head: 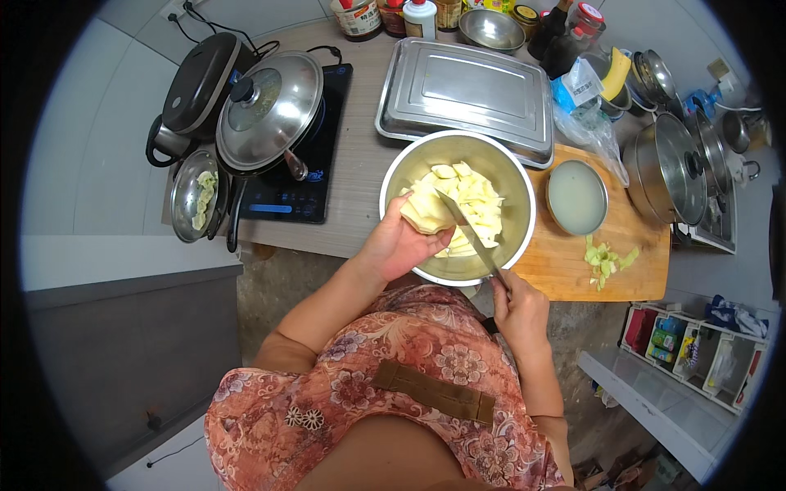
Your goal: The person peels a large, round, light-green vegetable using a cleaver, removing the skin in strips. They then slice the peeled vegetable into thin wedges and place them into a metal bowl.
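My left hand [402, 245] holds a pale yellow peeled vegetable [425, 208], its surface cut into facets, above a wide metal bowl [519, 227]. In my right hand [522, 307] is the handle of a knife [471, 233]. Its blade slants up and left across the bowl, with the tip at the right side of the vegetable. Whether the edge is cutting in or only touching, I cannot tell. Many pale cut pieces [482, 199] lie in the bowl beneath.
A covered steel tray [470, 92] lies behind the bowl. To the right, a wooden cutting board [552, 276] bears a bowl of cloudy liquid [577, 196] and green peelings [605, 261]. At left, a lidded pan [270, 116] stands on an induction cooker [288, 205] beside a dish of scraps [187, 196].
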A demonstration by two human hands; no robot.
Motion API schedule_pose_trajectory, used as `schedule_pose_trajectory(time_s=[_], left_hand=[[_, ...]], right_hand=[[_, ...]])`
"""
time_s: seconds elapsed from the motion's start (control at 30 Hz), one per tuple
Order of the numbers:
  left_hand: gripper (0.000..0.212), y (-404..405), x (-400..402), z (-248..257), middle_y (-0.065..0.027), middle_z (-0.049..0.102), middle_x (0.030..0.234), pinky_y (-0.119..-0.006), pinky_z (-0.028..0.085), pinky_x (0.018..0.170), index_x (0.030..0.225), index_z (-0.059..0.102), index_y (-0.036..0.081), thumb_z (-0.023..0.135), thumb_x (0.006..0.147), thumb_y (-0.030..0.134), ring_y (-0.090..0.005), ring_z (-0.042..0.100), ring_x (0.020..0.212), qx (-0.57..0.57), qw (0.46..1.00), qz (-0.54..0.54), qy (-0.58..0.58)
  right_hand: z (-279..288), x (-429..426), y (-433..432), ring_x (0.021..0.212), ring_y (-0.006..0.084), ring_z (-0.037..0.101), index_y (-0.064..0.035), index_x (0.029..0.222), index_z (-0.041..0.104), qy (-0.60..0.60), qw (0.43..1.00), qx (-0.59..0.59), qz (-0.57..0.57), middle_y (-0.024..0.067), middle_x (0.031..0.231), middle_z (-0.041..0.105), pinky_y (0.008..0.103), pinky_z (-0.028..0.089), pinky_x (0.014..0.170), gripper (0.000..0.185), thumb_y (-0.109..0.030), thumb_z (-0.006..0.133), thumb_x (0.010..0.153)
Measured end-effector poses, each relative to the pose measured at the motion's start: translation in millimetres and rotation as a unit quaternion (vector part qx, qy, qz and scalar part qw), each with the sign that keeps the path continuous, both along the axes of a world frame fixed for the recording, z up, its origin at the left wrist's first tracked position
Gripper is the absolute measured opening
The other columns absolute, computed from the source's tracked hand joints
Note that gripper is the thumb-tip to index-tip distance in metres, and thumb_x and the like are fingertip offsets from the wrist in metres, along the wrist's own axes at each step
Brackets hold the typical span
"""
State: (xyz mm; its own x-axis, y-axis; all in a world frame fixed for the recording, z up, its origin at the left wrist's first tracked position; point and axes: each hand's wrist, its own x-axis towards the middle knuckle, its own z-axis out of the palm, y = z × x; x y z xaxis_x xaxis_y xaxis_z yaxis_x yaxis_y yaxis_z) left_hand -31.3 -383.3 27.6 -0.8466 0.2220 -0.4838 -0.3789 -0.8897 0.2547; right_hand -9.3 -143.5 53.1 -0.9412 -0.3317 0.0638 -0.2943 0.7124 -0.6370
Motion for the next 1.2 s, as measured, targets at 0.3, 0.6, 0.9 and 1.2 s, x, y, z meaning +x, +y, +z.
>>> schedule_pose_trajectory(time_s=[0.3,0.6,0.9,1.2], left_hand=[[0.049,-10,1,-4,-0.0129,0.049,0.134,-0.042,0.047,0.095,0.135,0.042,0.007,0.045,0.098,0.039,-0.0267,0.051,0.114,-0.052,0.998,-0.039,-0.003],[0.055,-5,2,-1,-0.0185,0.038,0.145,-0.046,0.043,0.105,0.144,0.032,0.003,0.041,0.099,0.035,-0.0351,0.046,0.125,0.109,0.993,-0.034,0.012],[0.054,-3,1,10,-0.0229,0.037,0.144,-0.051,0.037,0.111,0.143,0.029,0.001,0.042,0.099,0.029,-0.0390,0.042,0.130,0.048,0.998,-0.015,0.047],[0.062,-2,1,-3,-0.0209,0.039,0.143,-0.047,0.046,0.104,0.144,0.028,0.002,0.045,0.099,0.040,-0.0364,0.048,0.124,0.014,0.999,-0.040,0.018]], right_hand=[[15,-13,17,0.067,0.0319,0.066,-0.0066,0.098,0.069,0.040,0.995,0.081,0.033,0.0153,0.078,0.067,0.0396,0.052,0.059,0.024,-0.005,0.068,0.074],[16,-17,17,0.066,0.0343,0.066,-0.0028,0.094,0.071,-0.041,0.997,-0.016,-0.062,0.0187,0.074,0.066,0.0376,0.051,0.059,0.013,-0.010,0.067,0.083],[0,1,13,0.072,0.0352,0.068,0.0009,0.098,0.068,-0.079,0.988,-0.119,-0.055,0.0217,0.079,0.067,0.0359,0.051,0.061,0.017,-0.009,0.066,0.085],[8,4,8,0.070,0.0349,0.068,0.0010,0.098,0.069,-0.079,0.989,-0.114,-0.043,0.0216,0.079,0.067,0.0367,0.052,0.063,0.017,-0.009,0.066,0.085]])
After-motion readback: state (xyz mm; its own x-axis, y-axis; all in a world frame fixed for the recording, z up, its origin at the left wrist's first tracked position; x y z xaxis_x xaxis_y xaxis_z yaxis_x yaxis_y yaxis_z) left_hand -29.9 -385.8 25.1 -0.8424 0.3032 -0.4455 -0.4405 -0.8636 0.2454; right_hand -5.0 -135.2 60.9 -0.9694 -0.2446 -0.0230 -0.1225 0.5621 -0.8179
